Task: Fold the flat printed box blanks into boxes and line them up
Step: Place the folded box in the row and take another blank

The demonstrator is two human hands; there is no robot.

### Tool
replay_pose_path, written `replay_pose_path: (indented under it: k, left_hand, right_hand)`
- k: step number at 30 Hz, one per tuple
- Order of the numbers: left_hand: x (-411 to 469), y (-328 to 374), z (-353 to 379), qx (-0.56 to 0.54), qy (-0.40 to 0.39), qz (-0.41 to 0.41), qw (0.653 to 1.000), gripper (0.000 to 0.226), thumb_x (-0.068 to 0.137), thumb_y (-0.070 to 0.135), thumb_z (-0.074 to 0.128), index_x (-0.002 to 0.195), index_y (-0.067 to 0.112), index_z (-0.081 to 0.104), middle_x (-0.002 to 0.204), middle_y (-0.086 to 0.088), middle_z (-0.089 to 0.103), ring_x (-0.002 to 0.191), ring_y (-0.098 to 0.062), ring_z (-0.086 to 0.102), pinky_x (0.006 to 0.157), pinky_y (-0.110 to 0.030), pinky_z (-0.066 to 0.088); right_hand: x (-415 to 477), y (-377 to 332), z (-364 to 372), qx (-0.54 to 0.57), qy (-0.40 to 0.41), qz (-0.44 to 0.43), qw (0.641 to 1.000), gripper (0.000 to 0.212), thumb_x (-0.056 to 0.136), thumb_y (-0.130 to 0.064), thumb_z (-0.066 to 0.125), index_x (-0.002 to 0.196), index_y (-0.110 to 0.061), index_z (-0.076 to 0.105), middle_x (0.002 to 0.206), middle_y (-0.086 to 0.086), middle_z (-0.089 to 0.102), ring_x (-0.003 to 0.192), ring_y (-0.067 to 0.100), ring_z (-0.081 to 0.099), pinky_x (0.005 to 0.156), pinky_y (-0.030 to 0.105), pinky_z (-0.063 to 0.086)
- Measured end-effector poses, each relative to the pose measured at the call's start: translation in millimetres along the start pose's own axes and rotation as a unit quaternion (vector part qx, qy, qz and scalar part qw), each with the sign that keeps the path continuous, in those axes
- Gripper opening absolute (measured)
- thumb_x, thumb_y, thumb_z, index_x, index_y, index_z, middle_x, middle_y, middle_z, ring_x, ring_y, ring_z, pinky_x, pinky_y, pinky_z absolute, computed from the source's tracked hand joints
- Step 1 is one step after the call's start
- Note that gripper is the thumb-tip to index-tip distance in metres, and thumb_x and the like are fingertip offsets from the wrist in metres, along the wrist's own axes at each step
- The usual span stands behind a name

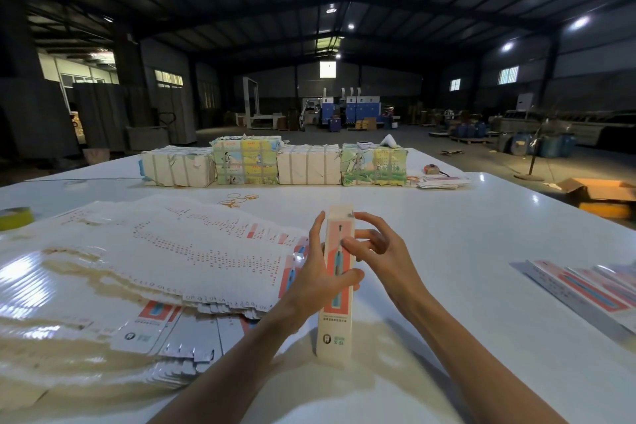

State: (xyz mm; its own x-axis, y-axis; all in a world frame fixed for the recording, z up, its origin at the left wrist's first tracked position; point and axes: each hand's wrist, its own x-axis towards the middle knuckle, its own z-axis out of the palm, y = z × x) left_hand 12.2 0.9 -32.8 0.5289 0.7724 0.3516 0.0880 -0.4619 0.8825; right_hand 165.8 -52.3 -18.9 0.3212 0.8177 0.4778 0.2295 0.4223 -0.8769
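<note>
Left hand (315,272) grips the upright box (335,320) from its left; right hand's (378,251) loose fingers touch its upper edge.

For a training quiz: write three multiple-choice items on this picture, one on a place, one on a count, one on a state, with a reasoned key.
1. Where does the pile of flat blanks lie relative to the folded box?
A. To its left
B. To its right
C. On it

2. How many wrapped bundles stand in a row at the far side of the table?
A. Two
B. Four
C. Six

3. How is the folded box placed?
A. Lying flat
B. Crushed
C. Standing on end, gripped by the left hand

Key: 1 A, the blanks fan out to its left; 2 B, four stand side by side; 3 C, its end rests on the table.
</note>
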Motion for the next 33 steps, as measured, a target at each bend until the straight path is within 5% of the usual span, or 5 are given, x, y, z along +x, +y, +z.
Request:
replay_pose_path:
  k: [7,13,19,26,33]
  left_hand:
    - [1.0,-2.8,-1.0,0.014,-0.005,-0.014,1.000,0.107,0.074,0.033,0.087,0.145,0.069,0.015,0.135,0.016,0.057,0.110,-0.021,0.069,0.088,-0.039,0.063]
    - [2.6,-7.5,-8.0,-0.002,-0.025,-0.029,0.999,0.107,0.069,0.028,0.092,0.142,0.064,0.024,0.124,0.009,0.065,0.105,-0.021,0.074,0.083,-0.039,0.066]
    - [2.8,-9.8,-6.8,0.003,-0.021,-0.046,0.999,0.106,0.068,0.024,0.090,0.139,0.066,0.024,0.117,0.010,0.064,0.098,-0.020,0.075,0.074,-0.036,0.067]
    - [-3.6,-6.1,3.9,0.062,-0.037,-0.031,0.997,0.096,0.070,0.034,0.087,0.121,0.079,0.020,0.102,0.033,0.059,0.095,-0.012,0.073,0.060,-0.015,0.058]
    - [-1.7,-8.4,1.6,0.013,-0.017,-0.034,0.999,0.082,0.078,0.031,0.084,0.118,0.075,0.029,0.099,0.011,0.069,0.077,-0.019,0.079,0.061,-0.025,0.061]
  right_hand:
    - [-0.4,-1.8,-5.5,-0.018,-0.025,0.000,1.000,0.036,0.093,-0.042,0.080,0.126,-0.040,0.065,0.106,-0.004,0.077,0.097,0.019,0.076,0.077,0.023,0.061]
    - [2.9,5.2,-8.1,-0.077,-0.053,0.013,0.996,0.029,0.095,-0.042,0.077,0.115,-0.025,0.066,0.104,-0.004,0.077,0.095,0.025,0.076,0.086,0.042,0.065]
    - [-0.2,3.6,-2.8,-0.043,-0.024,0.021,0.999,0.026,0.103,-0.046,0.064,0.119,-0.026,0.062,0.101,-0.004,0.079,0.092,0.015,0.074,0.079,0.023,0.059]
    - [0.6,-0.9,-11.3,-0.024,0.026,-0.003,0.999,0.018,0.110,-0.022,0.055,0.121,-0.016,0.068,0.096,0.004,0.079,0.085,0.030,0.073,0.078,0.033,0.062]
    - [1.1,-5.0,-11.5,-0.036,-0.023,-0.032,0.999,0.025,0.113,-0.019,0.049,0.116,-0.014,0.073,0.106,-0.003,0.080,0.099,0.024,0.078,0.083,0.033,0.065]
